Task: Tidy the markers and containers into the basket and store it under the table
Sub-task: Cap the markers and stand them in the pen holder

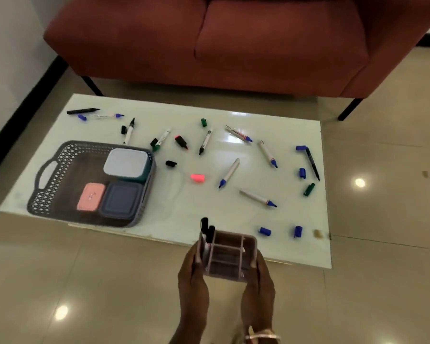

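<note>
Head cam: pink organizer (230,256) gripped from both sides, seen over the table's near edge.
It's clasped between the left hand (193,276) and right hand (258,281), fingers curled round its side walls, with two black-capped markers (206,229) stood in its left compartment. Loose markers (230,172) and caps (265,231) are scattered over the white table (209,209). The grey basket (67,150) is parked at the table's left end, three lidded containers (126,165) packed inside.

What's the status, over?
Left hand, right hand both grip the pen organizer, two black markers inside. Basket holds three containers. Loose markers and caps litter the table.
</note>
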Demonstrator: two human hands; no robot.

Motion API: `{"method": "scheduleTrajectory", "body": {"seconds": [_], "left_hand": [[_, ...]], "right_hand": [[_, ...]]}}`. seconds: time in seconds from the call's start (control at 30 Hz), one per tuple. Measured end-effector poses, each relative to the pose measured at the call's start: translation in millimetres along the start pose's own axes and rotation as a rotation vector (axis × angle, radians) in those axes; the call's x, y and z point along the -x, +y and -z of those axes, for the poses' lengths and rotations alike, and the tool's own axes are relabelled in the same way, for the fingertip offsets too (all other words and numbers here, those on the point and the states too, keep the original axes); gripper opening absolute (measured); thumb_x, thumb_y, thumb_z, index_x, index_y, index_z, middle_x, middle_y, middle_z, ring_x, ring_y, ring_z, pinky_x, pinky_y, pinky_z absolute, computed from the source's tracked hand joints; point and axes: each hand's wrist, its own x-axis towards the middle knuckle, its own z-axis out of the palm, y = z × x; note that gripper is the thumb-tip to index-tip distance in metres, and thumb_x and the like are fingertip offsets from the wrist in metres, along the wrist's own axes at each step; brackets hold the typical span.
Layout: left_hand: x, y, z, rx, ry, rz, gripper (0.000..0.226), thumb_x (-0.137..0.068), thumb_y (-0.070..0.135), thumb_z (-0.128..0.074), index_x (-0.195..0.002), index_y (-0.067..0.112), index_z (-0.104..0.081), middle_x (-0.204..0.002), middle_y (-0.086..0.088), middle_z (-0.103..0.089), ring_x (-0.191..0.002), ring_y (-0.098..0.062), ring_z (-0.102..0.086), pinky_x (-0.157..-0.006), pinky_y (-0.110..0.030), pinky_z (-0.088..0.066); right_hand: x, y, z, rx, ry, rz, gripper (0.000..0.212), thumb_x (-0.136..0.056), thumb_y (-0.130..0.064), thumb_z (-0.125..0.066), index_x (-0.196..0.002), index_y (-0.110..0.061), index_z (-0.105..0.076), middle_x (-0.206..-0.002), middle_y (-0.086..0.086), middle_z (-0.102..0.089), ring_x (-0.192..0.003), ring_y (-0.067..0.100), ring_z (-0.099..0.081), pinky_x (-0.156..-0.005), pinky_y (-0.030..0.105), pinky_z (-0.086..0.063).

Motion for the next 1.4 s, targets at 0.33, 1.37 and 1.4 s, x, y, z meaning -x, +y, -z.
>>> {"method": "scheduleTrajectory", "body": {"seconds": [0.33,1.37,1.4], "left_hand": [[-76.3,7.9,-18.4,-0.32,-0.09,0.143,0.038,-0.105,0.009,-0.043,-0.138,0.019,-0.056,-0.136,0.008,-0.061,-0.131,-0.009,-0.053,-0.112,-0.043,-0.04],[-106.8,23.8,-20.7,-0.371,-0.176,0.238,0.038,-0.105,0.007,-0.039,-0.139,0.021,-0.049,-0.127,0.033,-0.059,-0.12,0.018,-0.049,-0.094,0.0,-0.036],[-106.5,24.9,-21.2,-0.368,-0.176,0.245,0.038,-0.105,0.007,-0.039,-0.138,0.024,-0.048,-0.121,0.039,-0.059,-0.118,0.016,-0.052,-0.095,-0.003,-0.038]], "right_hand": [[-81.5,-20.1,-33.9,0.184,-0.118,-0.128,0.05,-0.093,-0.066,-0.021,-0.136,-0.05,-0.043,-0.126,-0.02,-0.063,-0.116,0.008,-0.06,-0.104,0.048,-0.045],[-90.0,-36.2,-45.0,0.158,-0.098,-0.062,0.038,-0.105,-0.02,-0.042,-0.142,-0.025,-0.046,-0.123,-0.004,-0.066,-0.11,0.008,-0.064,-0.094,0.017,-0.051],[-90.0,-35.5,-45.1,0.157,-0.097,-0.056,0.038,-0.105,-0.019,-0.042,-0.143,-0.026,-0.045,-0.123,-0.004,-0.066,-0.111,0.008,-0.064,-0.095,0.02,-0.052]]}}
